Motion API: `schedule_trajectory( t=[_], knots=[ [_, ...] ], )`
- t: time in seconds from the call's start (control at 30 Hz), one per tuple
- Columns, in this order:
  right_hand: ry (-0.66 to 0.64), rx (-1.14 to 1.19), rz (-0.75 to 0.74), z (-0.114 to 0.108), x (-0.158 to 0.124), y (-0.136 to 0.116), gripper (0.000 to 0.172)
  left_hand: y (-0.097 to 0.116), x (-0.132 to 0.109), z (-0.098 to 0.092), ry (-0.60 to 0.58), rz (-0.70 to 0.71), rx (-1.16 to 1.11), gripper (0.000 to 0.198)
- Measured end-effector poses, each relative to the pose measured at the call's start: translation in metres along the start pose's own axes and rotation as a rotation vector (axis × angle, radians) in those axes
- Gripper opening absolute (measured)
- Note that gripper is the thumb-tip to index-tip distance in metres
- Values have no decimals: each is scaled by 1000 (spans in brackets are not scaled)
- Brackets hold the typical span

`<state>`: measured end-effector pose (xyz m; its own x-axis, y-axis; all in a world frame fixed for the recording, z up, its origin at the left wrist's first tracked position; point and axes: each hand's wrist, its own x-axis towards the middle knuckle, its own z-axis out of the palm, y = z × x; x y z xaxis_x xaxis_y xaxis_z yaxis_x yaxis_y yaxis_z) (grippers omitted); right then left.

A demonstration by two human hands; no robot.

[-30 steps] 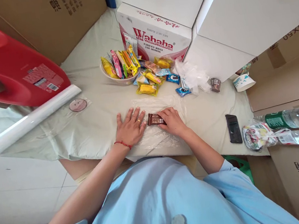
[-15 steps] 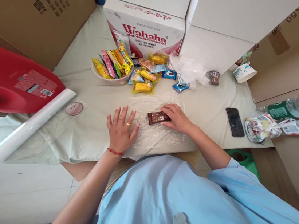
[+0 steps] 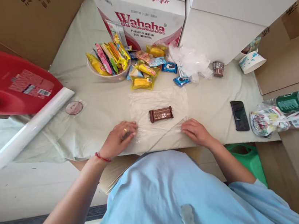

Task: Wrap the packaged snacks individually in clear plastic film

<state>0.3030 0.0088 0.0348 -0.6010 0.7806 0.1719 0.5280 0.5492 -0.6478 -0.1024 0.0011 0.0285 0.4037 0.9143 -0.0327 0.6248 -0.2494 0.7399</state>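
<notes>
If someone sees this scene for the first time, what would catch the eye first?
Probably the brown snack bar, lying alone on a clear plastic sheet right in front of the person, with the left hand and right hand at the sheet's near corners. Then the bowl of bright snack packets farther back, and the big red jug at far left.

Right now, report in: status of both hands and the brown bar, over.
Left grip and right grip pinch near corners of clear film. Brown bar lies mid-film, untouched. Nothing between grips and bar.
</notes>
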Motion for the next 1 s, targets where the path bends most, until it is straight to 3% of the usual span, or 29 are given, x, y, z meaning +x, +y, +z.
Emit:
schedule_trajectory(
  t=[0.13,0.2,0.3,0.37,0.43,0.47,0.5,0.57,0.6,0.67,0.77,0.9,1.0],
  knots=[
    [-3,30,134,-29,50,9,22,-5,49,-24,54,-162,-72,34],
    [9,14,263,-35,76,18,20,-7,75,-36,157,-231,16,29],
    [-15,-26,458,-33,105,32,17,5,92,-48,521,-309,173,24],
    [-37,-37,507,-28,113,39,17,24,80,-48,809,-266,251,25],
    [-47,-23,510,-25,115,42,19,48,53,-37,975,-93,358,20],
    [-50,-11,507,-24,115,43,20,61,36,-26,954,49,392,16],
    [-52,3,506,-23,114,43,21,73,21,-13,857,205,405,15],
    [-52,22,505,-23,115,44,22,91,-2,18,491,446,353,20],
    [-51,24,504,-23,116,44,23,97,-7,34,335,477,337,22],
    [-47,10,506,-23,119,45,23,100,-2,61,179,437,338,27],
    [-83,-58,519,-26,124,46,23,93,27,80,191,198,369,42],
    [-171,-294,552,-39,132,43,24,80,66,78,213,-82,388,49],
    [-106,-469,481,-47,148,36,30,75,76,74,197,-95,382,50]
  ],
)
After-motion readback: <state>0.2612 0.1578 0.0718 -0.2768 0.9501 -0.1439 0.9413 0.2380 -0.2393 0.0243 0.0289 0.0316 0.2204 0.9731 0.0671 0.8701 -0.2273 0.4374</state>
